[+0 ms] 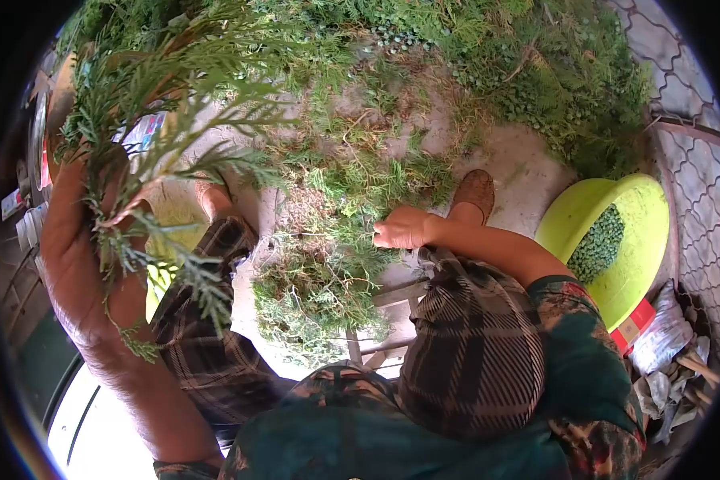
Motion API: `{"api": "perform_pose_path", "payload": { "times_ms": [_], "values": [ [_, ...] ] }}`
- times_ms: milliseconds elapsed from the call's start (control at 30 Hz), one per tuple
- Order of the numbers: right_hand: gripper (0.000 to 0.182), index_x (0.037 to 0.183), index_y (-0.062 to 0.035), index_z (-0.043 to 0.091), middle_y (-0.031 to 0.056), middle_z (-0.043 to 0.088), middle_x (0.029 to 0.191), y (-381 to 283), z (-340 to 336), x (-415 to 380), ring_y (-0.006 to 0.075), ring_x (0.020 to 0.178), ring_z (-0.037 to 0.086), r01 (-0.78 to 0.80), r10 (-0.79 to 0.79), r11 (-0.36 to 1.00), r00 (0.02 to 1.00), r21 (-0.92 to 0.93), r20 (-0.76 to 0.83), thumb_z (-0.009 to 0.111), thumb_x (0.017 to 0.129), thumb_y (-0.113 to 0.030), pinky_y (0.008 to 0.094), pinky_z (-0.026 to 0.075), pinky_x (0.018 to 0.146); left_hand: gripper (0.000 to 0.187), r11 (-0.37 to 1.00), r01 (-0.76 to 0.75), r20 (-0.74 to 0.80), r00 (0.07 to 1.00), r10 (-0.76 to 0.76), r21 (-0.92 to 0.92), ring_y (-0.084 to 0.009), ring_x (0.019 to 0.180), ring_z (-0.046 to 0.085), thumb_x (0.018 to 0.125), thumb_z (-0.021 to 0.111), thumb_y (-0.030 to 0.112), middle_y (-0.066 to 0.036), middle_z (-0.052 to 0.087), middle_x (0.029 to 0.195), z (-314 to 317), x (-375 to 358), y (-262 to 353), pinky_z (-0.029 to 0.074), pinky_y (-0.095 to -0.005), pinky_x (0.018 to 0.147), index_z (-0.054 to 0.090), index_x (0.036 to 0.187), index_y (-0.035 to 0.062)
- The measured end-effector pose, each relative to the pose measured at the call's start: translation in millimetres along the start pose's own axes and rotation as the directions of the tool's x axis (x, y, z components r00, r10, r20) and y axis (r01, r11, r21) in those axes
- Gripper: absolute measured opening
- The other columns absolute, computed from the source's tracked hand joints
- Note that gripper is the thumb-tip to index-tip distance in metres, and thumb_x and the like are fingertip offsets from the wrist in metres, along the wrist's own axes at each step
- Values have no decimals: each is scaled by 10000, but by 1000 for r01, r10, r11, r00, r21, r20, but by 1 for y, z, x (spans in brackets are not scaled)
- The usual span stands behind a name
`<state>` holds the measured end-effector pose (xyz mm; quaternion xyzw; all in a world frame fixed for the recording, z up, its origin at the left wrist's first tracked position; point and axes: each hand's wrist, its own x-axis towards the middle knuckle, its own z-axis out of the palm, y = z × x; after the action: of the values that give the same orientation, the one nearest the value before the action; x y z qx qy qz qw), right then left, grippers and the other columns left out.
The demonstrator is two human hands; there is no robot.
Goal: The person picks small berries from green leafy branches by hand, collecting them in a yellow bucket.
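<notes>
On the left, raised close to the camera, my left hand [96, 256] is closed on an evergreen branch [148, 192] with flat, scale-like leaves. Its sprays hang over the palm and partly hide the fingers. My right hand [402, 229] reaches out in front of my right knee with its fingers curled together. Whatever it may hold is too small to tell. Beneath it lies a heap of cut green sprigs [312, 280] and dry litter. At right a tilted lime-yellow basin [644, 240] contains many small green cones [598, 244].
Large piles of evergreen branches [568, 88] cover the ground ahead. Between my knees stands a wooden frame [396, 296]. Plastic bags [662, 328] and a red box [634, 324] are beside the basin. Patterned paving [700, 184] runs along the right edge.
</notes>
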<state>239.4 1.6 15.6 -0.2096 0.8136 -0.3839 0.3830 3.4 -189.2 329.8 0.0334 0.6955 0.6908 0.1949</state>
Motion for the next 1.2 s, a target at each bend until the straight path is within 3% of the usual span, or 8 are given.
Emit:
{"api": "perform_pose_path", "payload": {
  "times_ms": [67, 200, 267, 333, 400, 533, 967, 1200],
  "values": [
    [201, 777, -79, 495, 156, 560, 744, 12, 16, 5, 345, 682, 592, 76, -79, 996, 994, -46, -72, 488, 838, -270, 473, 457, 572, 332, 989, 52, 357, 934, 2, -139, -180, 920, 603, 895, 468, -11, -139, 579, 1117, -3, 5, 2, 524, -273, 778, 478, 1224, -51],
    [128, 774, -69, 508, 151, 582, 753, 14, 8, -5, 328, 669, 592, -24, 18, 997, 998, -80, -67, 558, 787, -186, 454, 444, 562, 305, 920, -50, -99, 990, 96, 388, -169, 847, 611, 908, 453, 3, -143, 593, 1069, 13, -4, 9, 528, -273, 757, 493, 1208, -37],
    [113, 781, -62, 512, 147, 580, 730, 9, 5, -17, 311, 656, 591, -34, 98, 976, 950, 214, -297, 565, 774, -161, 440, 438, 554, 306, 993, 5, 39, 999, -10, 117, -170, 855, 609, 907, 452, -1, -142, 590, 1074, -10, 8, 10, 527, -275, 762, 494, 1208, -38],
    [110, 785, -53, 512, 94, 548, 632, 6, -6, -30, 245, 602, 569, 148, 298, 798, 745, 584, -596, 557, 784, -153, 390, 418, 525, 302, 992, 66, 65, 996, -59, -107, -172, 863, 608, 908, 442, -11, -137, 588, 1077, -16, 11, 9, 526, -282, 778, 498, 1203, -39],
    [180, 771, -66, 518, 38, 510, 598, -1, -37, -54, 176, 559, 531, 67, 732, 441, 550, 895, -402, 588, 812, -228, 334, 404, 495, 293, 1000, -3, -2, 1000, 3, -15, -169, 856, 606, 910, 451, 5, -135, 590, 1071, -5, 7, 7, 523, -274, 766, 504, 1194, -42],
    [219, 865, -77, 535, 12, 514, 639, -22, -75, -123, 94, 548, 486, 602, 836, -43, 458, 797, -301, 572, 857, -293, 237, 381, 446, 255, 995, -33, 135, 991, 19, 99, -126, 839, 579, 898, 532, 87, -97, 598, 1022, 15, 0, 25, 488, -228, 715, 549, 1123, -32],
    [216, 926, -52, 543, 12, 520, 694, -217, -188, -195, 56, 494, 436, 718, 538, 217, 478, 662, -694, 485, 927, -260, 205, 341, 384, 326, 871, -198, 186, 974, 126, 449, -2, 610, 407, 847, 648, 283, 92, 537, 743, 47, -18, 55, 327, -171, 533, 611, 1121, 110],
    [121, 962, -27, 534, -11, 475, 668, -282, -212, -178, 25, 460, 371, 648, 379, 498, 434, 576, -817, 540, 898, -130, 180, 293, 379, 365, 967, -169, 196, 972, 131, 192, -15, 596, 448, 813, 692, 234, 72, 562, 719, 44, -29, 65, 365, -171, 513, 588, 1132, 89]
  ]
}}
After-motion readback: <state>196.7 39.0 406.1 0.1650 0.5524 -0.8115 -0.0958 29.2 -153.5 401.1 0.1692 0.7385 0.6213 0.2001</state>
